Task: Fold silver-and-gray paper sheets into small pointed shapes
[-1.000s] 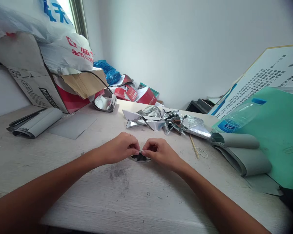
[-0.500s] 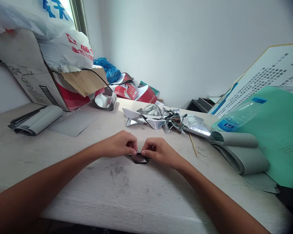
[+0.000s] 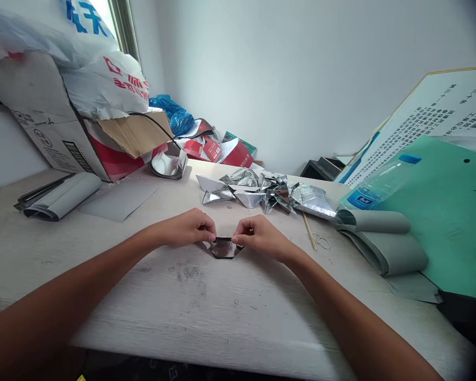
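Observation:
A small folded piece of shiny silver foil paper [image 3: 224, 248] lies at the middle of the table, its lower edge cut off at the corners. My left hand [image 3: 192, 228] pinches its upper left side between thumb and fingers. On the upper right side, my right hand [image 3: 257, 238] has the same kind of pinch. A dark strip shows along the foil's top edge between the two thumbs. Beyond my hands lies a heap of folded silver foil shapes [image 3: 250, 198].
Grey sheets, curled over in a stack [image 3: 396, 241], lie at the right by a plastic bottle [image 3: 381, 182] and a green board [image 3: 456, 211]. A wooden stick [image 3: 309, 231] and rubber bands [image 3: 321, 241] lie nearer. At left are folded sheets [image 3: 63, 196], a flat sheet [image 3: 119, 203] and a cardboard box [image 3: 55, 137].
My hands have moved apart along the foil's top edge, uncovering more of its shiny face. The whole view has shifted slightly.

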A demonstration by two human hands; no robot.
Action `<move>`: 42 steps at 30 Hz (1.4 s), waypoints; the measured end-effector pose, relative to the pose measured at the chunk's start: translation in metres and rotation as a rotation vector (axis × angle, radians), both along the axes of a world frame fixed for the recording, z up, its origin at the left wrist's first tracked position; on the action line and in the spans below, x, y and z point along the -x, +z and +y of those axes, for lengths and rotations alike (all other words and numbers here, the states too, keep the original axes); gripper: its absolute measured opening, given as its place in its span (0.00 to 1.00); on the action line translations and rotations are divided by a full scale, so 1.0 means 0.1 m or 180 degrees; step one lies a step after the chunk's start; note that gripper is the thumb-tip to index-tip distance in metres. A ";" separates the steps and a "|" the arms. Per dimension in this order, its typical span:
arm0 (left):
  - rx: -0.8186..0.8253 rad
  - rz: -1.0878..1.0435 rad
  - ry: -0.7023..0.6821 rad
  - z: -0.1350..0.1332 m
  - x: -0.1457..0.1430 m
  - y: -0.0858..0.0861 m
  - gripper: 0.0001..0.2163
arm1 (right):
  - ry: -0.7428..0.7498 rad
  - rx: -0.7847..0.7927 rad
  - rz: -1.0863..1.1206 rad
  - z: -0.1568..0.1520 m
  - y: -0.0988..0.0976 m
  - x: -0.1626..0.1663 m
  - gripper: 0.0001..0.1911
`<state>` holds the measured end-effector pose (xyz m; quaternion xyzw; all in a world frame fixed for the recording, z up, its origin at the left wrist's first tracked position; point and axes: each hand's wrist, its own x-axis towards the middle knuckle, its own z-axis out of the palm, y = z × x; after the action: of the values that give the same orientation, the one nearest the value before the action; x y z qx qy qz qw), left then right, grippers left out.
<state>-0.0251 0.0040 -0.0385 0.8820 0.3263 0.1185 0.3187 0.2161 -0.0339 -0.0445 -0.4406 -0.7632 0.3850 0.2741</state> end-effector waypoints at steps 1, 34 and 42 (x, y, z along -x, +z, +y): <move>-0.0042 0.0020 -0.0079 0.01 0.01 0.00 0.10 | 0.0006 0.0040 0.0006 0.00 0.00 -0.01 0.08; -0.0349 -0.0343 0.0719 0.24 0.16 0.06 0.20 | -0.0356 -0.0575 -0.0068 0.23 -0.04 0.07 0.20; -0.0436 -0.0324 0.0645 0.28 0.14 0.02 0.21 | -0.0353 -0.0441 0.0084 0.21 -0.06 0.04 0.20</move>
<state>-0.0387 0.0315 -0.0366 0.8571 0.3883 0.2167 0.2601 0.2121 -0.0132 -0.0500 -0.4570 -0.7588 0.3213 0.3349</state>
